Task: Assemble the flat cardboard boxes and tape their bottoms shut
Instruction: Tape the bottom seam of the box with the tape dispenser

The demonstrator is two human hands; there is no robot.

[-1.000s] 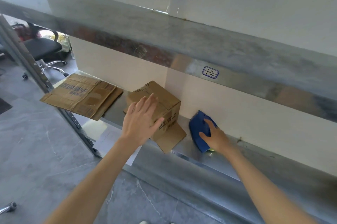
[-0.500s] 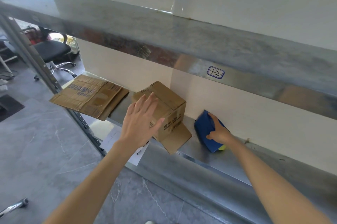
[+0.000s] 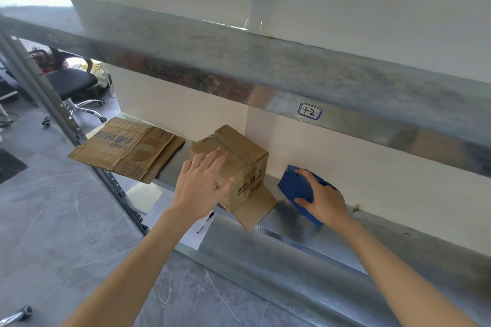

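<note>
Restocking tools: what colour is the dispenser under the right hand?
The dispenser is blue; the head view shows it best.

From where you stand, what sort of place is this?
Probably a small packing or stock room: metal shelving, flattened cardboard beside an assembled box, and a blue tape dispenser gripped by the right hand.

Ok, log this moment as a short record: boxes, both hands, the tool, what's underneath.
assembled box: stands on the metal shelf, a loose flap sticking out at its base
flat cardboard: lies at the shelf's left end, overhanging the front edge
left hand: rests flat on the box, fingers straight
right hand: grips the blue tape dispenser, which sits on the shelf right of the box
below: a paper sheet with a pen on it
</note>
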